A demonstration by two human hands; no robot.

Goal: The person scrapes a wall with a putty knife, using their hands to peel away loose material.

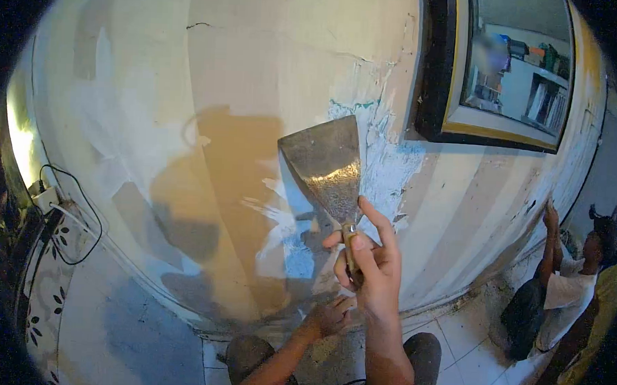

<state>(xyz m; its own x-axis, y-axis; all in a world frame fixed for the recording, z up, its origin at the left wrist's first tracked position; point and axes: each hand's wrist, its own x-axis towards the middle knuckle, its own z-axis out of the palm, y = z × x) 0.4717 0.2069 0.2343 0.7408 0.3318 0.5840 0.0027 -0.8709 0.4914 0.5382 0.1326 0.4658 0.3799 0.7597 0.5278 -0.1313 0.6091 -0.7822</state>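
A plastered wall [209, 105] fills most of the view, cream and tan, cracked near the top and flaking to pale blue and white patches behind and beside the blade. Above and to the right of the right hand [371, 264] hangs a dark-framed window [514, 64] with a yellow inner edge. Far to the left of the hands, a black cable [80, 210] loops down the wall from a small white box. Below the hands lies a floor [466, 364] of white tiles, dirty along the wall's foot.

The right hand is raised in front of the wall, forearm rising from the bottom edge, its grip clamped on the handle of a scraper [327, 169]; the forefinger stretches up along the handle and the thumb crosses its front. The blade stands straight above the grip, a broad flat trapezoid of dull, speckled grey metal, widest at the top, close against the flaking patch.

The left hand [330, 316] sits lower, just under the right, fingers curled loosely at the wall's base; whether it holds anything I cannot tell.

Well to the right, another person [559, 286] in a white shirt crouches, one hand on the wall.
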